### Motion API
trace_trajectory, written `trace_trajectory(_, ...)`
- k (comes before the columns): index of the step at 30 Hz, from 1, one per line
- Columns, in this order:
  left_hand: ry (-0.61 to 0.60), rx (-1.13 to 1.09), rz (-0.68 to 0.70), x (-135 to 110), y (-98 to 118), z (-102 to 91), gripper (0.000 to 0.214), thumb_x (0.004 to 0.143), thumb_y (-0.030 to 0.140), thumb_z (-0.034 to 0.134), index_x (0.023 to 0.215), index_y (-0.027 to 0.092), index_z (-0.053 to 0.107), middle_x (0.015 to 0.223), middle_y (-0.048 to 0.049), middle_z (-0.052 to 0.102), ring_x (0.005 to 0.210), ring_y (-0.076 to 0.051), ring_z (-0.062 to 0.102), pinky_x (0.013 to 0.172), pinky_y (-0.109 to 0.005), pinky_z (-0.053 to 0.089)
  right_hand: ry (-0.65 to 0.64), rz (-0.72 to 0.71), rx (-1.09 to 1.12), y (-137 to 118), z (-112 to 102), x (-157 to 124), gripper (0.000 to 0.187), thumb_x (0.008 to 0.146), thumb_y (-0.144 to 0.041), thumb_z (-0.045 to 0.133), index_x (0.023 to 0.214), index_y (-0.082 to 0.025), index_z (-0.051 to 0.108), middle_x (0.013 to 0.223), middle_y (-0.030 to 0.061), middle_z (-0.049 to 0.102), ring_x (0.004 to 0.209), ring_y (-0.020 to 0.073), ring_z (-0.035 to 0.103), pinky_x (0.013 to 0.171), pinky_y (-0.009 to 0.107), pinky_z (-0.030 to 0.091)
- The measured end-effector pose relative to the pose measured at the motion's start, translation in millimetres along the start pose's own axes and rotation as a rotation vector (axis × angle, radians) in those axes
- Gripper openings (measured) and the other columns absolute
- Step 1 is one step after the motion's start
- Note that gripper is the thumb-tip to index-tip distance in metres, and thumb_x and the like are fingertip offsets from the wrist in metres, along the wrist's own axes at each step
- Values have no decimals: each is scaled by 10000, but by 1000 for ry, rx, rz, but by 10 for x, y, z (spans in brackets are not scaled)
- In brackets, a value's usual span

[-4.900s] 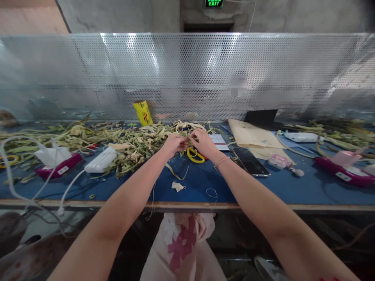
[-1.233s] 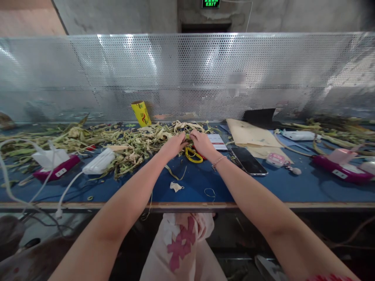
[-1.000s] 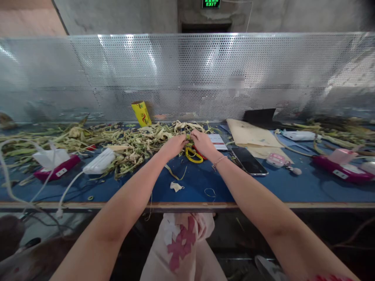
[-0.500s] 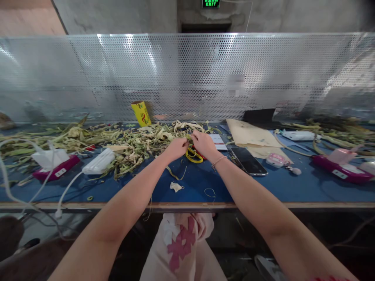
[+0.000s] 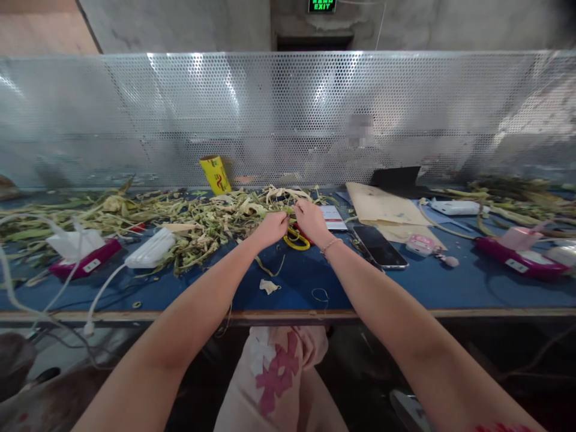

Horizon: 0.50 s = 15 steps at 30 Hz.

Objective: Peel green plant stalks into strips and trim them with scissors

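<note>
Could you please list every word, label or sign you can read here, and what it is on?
"EXIT": green sign above the mesh screen.
Yellow roll, white card, pink box label: print too small to read.

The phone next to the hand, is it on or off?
Off, it seems: the phone lies face up on the blue table, its screen all black.

both bare arms stretch forward, the forearms angling inward until they nearly meet. the left hand (image 5: 271, 227) and the right hand (image 5: 309, 218) sit just beside each other, backs up. their fingers are curled and pinched closed at the tips, where the two hands face one another.
</note>
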State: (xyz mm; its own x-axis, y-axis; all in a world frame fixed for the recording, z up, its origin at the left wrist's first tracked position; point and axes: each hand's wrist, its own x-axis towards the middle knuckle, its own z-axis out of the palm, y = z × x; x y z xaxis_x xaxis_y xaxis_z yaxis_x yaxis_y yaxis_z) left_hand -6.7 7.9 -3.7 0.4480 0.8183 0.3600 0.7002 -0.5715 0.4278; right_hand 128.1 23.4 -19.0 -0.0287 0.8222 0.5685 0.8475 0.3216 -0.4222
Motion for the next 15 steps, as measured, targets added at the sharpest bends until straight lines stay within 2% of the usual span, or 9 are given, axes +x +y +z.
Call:
trace_trajectory(7, -5, 29, -24, 12, 25, 8, 274, 738, 109, 360, 472, 173, 377, 500, -20, 490, 488, -101, 427, 547, -246, 328, 25, 30, 43, -10, 23, 21, 212, 830, -268, 375, 642, -202, 450, 602, 15, 476, 582, 159, 436, 555, 264, 243)
trace_trajectory(15, 43, 20, -46, 7, -84, 53, 312, 797, 278, 358, 500, 184, 377, 463, 6, 438, 470, -108, 408, 523, -250, 304, -18, -104, 184, 91, -50, 13, 189, 840, -272, 348, 710, -199, 464, 624, -1, 483, 592, 142, 430, 590, 247, 280)
